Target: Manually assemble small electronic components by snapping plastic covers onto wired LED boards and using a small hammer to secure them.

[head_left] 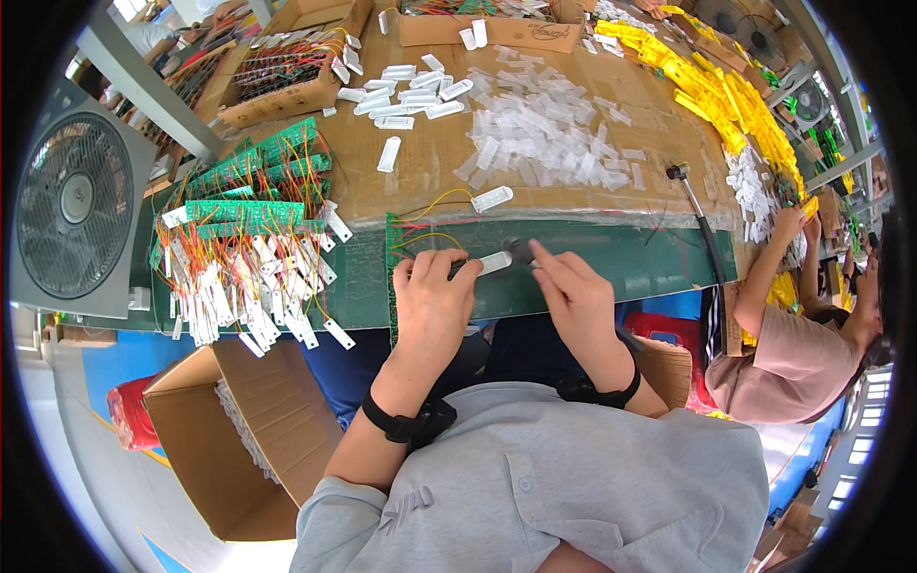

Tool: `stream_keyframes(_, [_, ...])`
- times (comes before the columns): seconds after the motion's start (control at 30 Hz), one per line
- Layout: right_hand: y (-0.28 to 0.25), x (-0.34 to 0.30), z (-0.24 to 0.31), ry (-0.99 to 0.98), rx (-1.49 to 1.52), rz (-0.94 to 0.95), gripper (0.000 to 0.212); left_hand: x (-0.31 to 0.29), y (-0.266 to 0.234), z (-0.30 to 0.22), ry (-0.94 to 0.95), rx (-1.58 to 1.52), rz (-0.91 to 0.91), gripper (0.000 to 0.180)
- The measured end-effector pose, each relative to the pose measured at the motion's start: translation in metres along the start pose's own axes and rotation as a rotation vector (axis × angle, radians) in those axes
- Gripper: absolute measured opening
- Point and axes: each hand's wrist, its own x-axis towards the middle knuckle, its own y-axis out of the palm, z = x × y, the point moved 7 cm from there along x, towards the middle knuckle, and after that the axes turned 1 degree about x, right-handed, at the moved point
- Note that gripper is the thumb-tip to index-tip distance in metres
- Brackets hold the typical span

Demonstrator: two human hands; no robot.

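Observation:
My left hand (435,296) pinches a small white plastic shell (495,263) at the green edge of the bench. From beside that hand, yellow and red wires run to a narrow green circuit board (392,272) on the left. Just behind lies a second white shell (493,199) on the end of a yellow wire. My right hand (578,294) has its fingertips against a small, dark, rounded piece (519,250), blurred, at the far end of the held shell. Its exact kind cannot be made out.
Wired green boards (253,215) pile up at left, their white ends hanging over the edge. White shells (411,95) and clear plastic strips (544,129) cover the bench behind. A hammer (702,220) lies at right, near a co-worker's arm (764,267). An opened carton (229,439) stands below left.

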Motion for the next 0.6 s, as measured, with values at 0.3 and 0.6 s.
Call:
stream_keyframes(0.3, [0.018, -0.007, 0.005, 0.002, -0.029, 0.114, 0.032, -0.001, 0.001, 0.001, -0.024, 0.000, -0.001, 0.039])
stream_keyframes(0.6, [0.039, -0.002, 0.003, 0.002, 0.009, 0.203, 0.028, -0.002, 0.002, 0.001, -0.021, -0.022, -0.010, 0.047])
